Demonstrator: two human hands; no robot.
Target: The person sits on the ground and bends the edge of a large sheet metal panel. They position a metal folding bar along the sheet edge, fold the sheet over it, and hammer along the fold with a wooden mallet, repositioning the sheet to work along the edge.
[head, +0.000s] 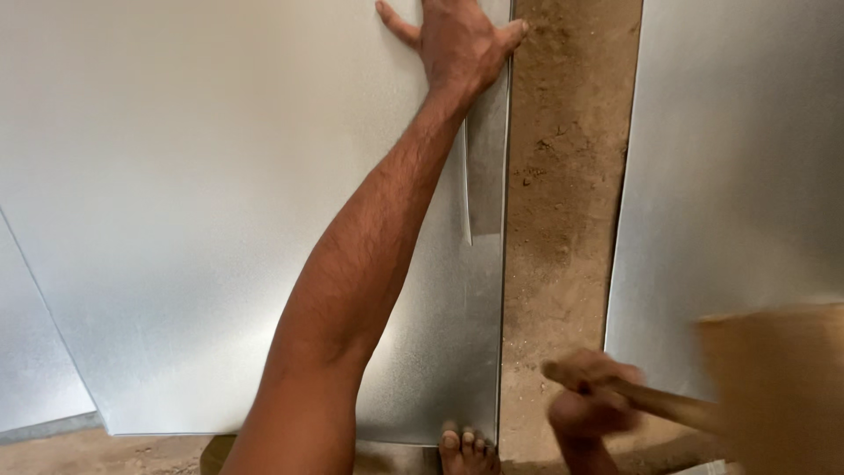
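Overhead, a large sheet of pale grey metal (202, 202) fills the left and centre of the frame, lying flat on a sandy floor (563, 176). A second metal sheet (730, 158) covers the upper right, and the corner of a third (31, 352) shows at the lower left: three sheets in all. Between the first two runs a bare vertical strip of brown, gritty floor.

Next in size is the person's left arm, stretched straight from the bottom centre up to the top of the frame. The left hand (457, 40) lies palm down at the top centre, fingers spread wide and flat, pressing the big sheet near its folded right edge; it grips nothing.

At the lower right, one wooden mallet (774, 387) is blurred with motion, its blocky head at the far right edge of the frame. The right hand (589, 400), also blurred, has its fingers wrapped closed round the mallet's handle, above the floor strip.

Smallest, one bare foot (466, 449) shows its toes at the bottom centre, at the big sheet's lower edge.
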